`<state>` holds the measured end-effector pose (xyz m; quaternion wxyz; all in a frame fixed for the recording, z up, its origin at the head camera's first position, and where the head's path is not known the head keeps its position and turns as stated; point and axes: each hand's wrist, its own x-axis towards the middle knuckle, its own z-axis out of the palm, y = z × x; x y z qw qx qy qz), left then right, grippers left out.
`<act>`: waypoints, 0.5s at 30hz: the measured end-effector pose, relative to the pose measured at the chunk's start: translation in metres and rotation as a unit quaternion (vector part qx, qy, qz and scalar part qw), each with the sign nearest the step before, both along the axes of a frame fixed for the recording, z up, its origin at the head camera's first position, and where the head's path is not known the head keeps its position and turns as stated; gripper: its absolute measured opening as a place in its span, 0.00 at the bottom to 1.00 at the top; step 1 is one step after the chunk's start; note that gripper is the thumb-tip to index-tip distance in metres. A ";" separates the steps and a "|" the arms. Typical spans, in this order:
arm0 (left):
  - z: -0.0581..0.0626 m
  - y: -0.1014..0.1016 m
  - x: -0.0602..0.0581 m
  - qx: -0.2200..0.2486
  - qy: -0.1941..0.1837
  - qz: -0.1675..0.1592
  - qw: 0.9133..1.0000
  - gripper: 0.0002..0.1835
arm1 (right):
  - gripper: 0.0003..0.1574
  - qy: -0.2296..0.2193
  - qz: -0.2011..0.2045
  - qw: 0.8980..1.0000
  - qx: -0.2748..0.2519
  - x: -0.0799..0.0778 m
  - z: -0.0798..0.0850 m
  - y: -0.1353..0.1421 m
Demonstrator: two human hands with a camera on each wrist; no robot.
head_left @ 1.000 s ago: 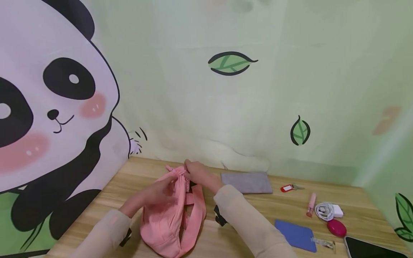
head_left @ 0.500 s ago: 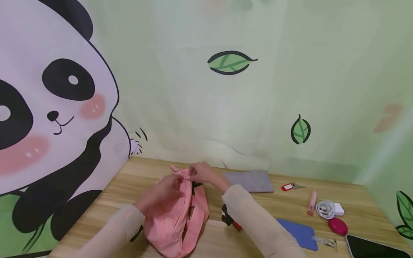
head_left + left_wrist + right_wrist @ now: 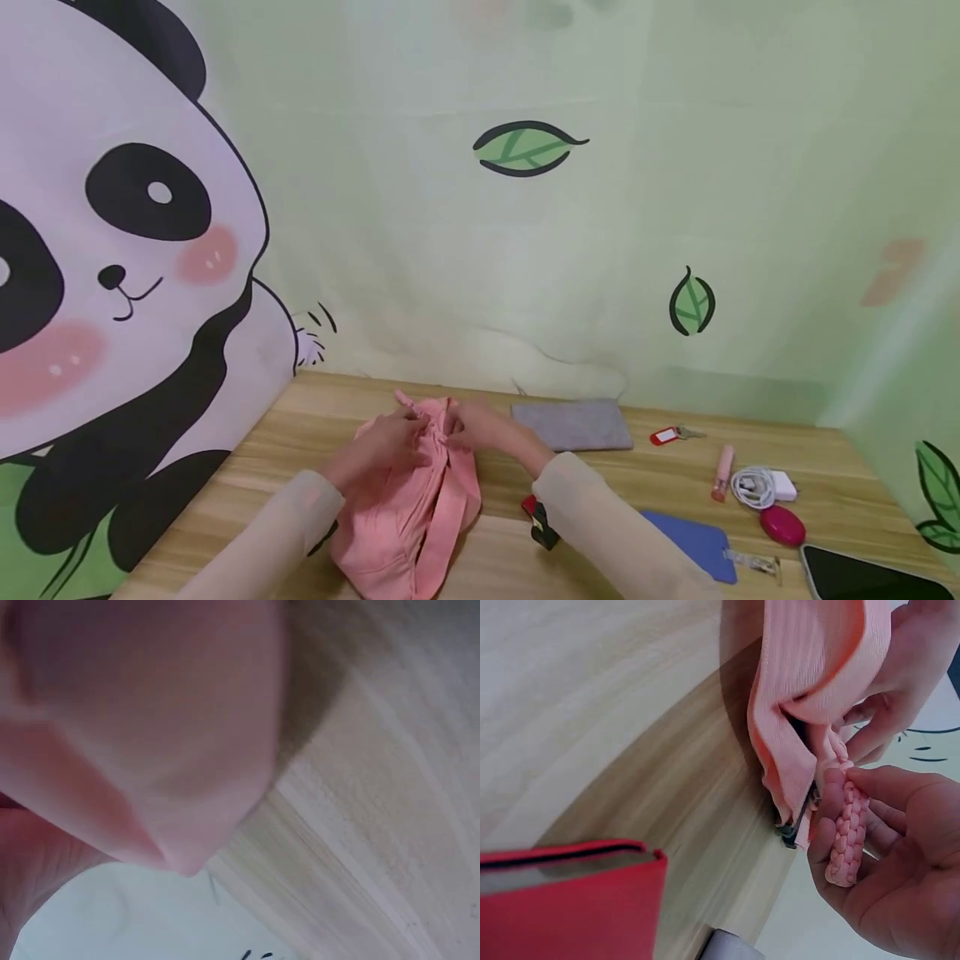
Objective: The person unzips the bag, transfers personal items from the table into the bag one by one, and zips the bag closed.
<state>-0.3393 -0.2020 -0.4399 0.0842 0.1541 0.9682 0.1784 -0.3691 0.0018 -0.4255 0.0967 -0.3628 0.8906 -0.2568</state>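
A soft pink bag [image 3: 386,529] with a wide strap [image 3: 438,533] stands on the wooden table, its gathered top between both hands. My right hand [image 3: 483,433] pinches the braided pink cord [image 3: 847,832] at the top with thumb and fingers, which the right wrist view shows closely. Across from it, my left hand [image 3: 382,450] grips the fabric by the bag's opening; its fingertips are partly hidden behind the strap. Blurred pink cloth of the bag [image 3: 165,750] fills much of the left wrist view. What lies inside the bag is hidden.
A grey cloth pouch [image 3: 573,425] lies behind the right hand. Farther right are a tagged key [image 3: 675,434], pink tube [image 3: 723,473], white charger cable [image 3: 753,487], magenta oval [image 3: 782,526], blue card holder [image 3: 693,542] and phone [image 3: 870,575]. A red flat item [image 3: 570,900] sits near the right forearm.
Both hands have stayed at the bag's top, shifting slightly right and down in the head view. The strap has swung across the gap beside the bag. The left fingers have moved closer to the cord.
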 end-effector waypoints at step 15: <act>0.013 -0.010 -0.010 -0.042 -0.027 -0.038 0.998 0.33 | 0.04 -0.026 -0.009 0.999 0.025 0.030 0.009 0.012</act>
